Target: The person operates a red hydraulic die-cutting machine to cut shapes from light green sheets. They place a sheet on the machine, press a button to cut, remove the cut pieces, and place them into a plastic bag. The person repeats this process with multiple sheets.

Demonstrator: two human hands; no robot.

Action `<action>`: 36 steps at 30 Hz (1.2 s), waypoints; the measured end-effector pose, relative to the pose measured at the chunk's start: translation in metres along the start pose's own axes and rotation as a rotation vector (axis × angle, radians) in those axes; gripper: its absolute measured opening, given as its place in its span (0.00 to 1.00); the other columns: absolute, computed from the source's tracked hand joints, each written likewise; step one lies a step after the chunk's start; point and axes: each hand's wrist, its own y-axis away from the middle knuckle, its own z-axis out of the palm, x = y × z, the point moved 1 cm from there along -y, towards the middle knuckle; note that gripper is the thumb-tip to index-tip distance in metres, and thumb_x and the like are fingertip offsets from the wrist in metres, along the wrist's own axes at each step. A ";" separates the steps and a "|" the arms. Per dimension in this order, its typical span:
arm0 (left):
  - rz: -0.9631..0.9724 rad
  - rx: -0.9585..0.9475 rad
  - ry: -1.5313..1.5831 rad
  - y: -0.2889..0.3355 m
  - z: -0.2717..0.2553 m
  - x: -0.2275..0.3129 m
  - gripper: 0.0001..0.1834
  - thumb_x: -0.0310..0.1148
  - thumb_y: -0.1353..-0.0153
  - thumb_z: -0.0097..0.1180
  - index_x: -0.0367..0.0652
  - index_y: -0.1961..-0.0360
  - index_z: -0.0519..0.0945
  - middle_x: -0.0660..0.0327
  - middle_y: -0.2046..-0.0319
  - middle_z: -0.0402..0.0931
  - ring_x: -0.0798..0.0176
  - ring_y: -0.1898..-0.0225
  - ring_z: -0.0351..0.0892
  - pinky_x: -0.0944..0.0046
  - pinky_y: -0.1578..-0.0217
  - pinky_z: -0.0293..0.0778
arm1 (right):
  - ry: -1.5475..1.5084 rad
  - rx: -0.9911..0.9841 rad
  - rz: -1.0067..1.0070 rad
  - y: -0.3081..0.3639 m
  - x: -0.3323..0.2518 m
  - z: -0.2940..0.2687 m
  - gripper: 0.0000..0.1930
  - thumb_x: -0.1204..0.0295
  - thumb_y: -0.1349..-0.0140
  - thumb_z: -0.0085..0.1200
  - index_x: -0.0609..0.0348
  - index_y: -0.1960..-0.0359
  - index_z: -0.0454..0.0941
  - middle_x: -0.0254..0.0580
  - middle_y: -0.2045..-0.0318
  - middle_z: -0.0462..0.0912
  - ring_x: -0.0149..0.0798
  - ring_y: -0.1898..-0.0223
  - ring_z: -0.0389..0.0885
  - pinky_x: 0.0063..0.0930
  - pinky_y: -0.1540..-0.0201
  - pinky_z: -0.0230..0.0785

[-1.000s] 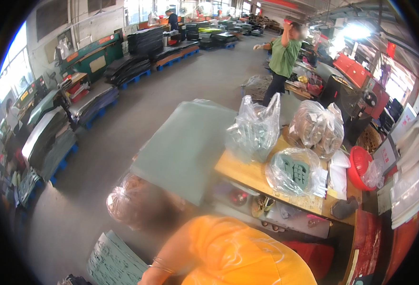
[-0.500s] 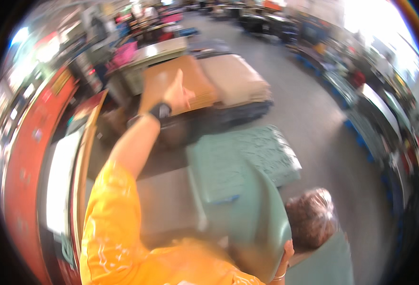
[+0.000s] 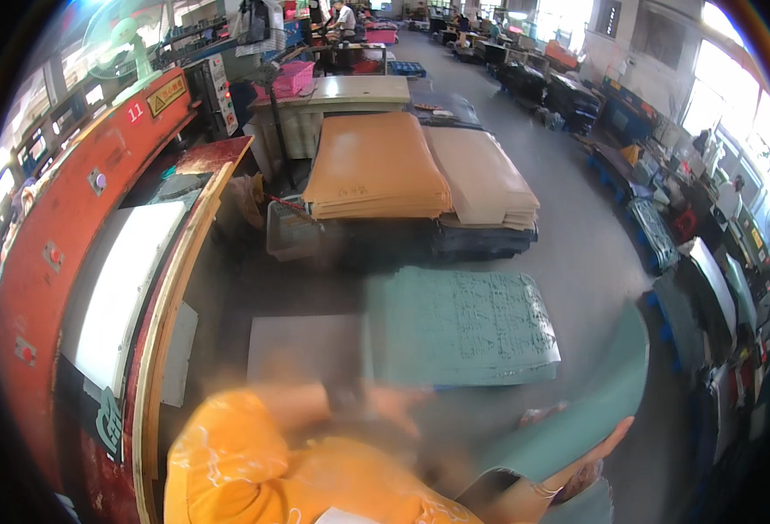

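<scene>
My right hand [image 3: 607, 437] grips the edge of a flexible green sheet [image 3: 568, 428] at the lower right; the sheet bends upward past my fingers. My left hand [image 3: 393, 408] is low in front of my body, near the front of a stack of green sheets [image 3: 455, 323]. Motion smears its fingers, so what they do cannot be made out. The stack's top sheet has cut-out outlines over its right part. Under the held sheet, a bag of brownish stuff [image 3: 584, 479] is mostly hidden.
An orange press [image 3: 79, 210] with a wooden-edged bed [image 3: 179, 301] runs along my left. Ahead are stacked orange sheets [image 3: 376, 162], beige sheets [image 3: 476, 175] and a grey basket [image 3: 290, 231]. A pale flat board [image 3: 293, 345] lies beside the green stack. Machinery lines the right.
My left arm has drawn back from over the orange sheets to near my body. My right hand has carried the green sheet off the stack to the right. The view has shifted.
</scene>
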 end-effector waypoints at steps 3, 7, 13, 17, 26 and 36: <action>0.136 -0.251 0.406 -0.005 0.059 0.033 0.49 0.45 0.45 0.62 0.42 0.31 0.46 0.49 0.35 0.54 0.54 0.33 0.51 0.54 0.37 0.53 | -0.023 -0.032 -0.069 -0.019 -0.032 0.086 0.25 0.57 0.31 0.37 0.66 0.42 0.65 0.45 0.45 0.70 0.36 0.46 0.69 0.27 0.43 0.59; 0.676 0.406 0.509 0.020 0.012 0.035 0.39 0.43 0.41 0.58 0.42 0.34 0.55 0.48 0.42 0.67 0.51 0.40 0.65 0.54 0.43 0.63 | -0.299 0.053 0.076 -0.035 -0.052 0.232 0.28 0.57 0.33 0.41 0.67 0.39 0.63 0.45 0.41 0.66 0.39 0.42 0.65 0.30 0.40 0.56; 0.351 0.569 1.000 0.135 -0.098 -0.066 0.17 0.39 0.32 0.47 0.36 0.56 0.77 0.63 0.62 0.79 0.72 0.61 0.73 0.67 0.60 0.71 | -0.733 -0.951 0.119 0.010 -0.113 0.490 0.27 0.57 0.31 0.37 0.66 0.39 0.62 0.49 0.43 0.69 0.42 0.45 0.70 0.34 0.41 0.61; 0.223 1.529 0.303 0.239 -0.126 -0.096 0.17 0.39 0.44 0.57 0.37 0.60 0.79 0.53 0.70 0.73 0.55 0.68 0.72 0.61 0.71 0.67 | -1.349 -2.119 0.406 0.153 -0.195 0.702 0.21 0.58 0.29 0.33 0.61 0.46 0.67 0.51 0.55 0.76 0.44 0.52 0.76 0.36 0.49 0.70; -0.618 2.487 0.791 0.419 0.041 -0.150 0.12 0.34 0.35 0.46 0.38 0.57 0.76 0.66 0.66 0.77 0.72 0.66 0.73 0.69 0.62 0.69 | -0.620 -1.882 -0.593 0.415 -0.051 0.813 0.13 0.67 0.44 0.57 0.62 0.61 0.77 0.50 0.59 0.79 0.50 0.56 0.76 0.36 0.49 0.65; -0.503 2.896 0.905 0.407 0.051 -0.101 0.20 0.32 0.37 0.48 0.32 0.47 0.71 0.60 0.54 0.75 0.68 0.54 0.72 0.68 0.51 0.65 | 0.180 -2.010 -0.462 0.430 0.203 0.823 0.20 0.60 0.45 0.57 0.62 0.57 0.76 0.55 0.52 0.73 0.55 0.47 0.67 0.45 0.43 0.57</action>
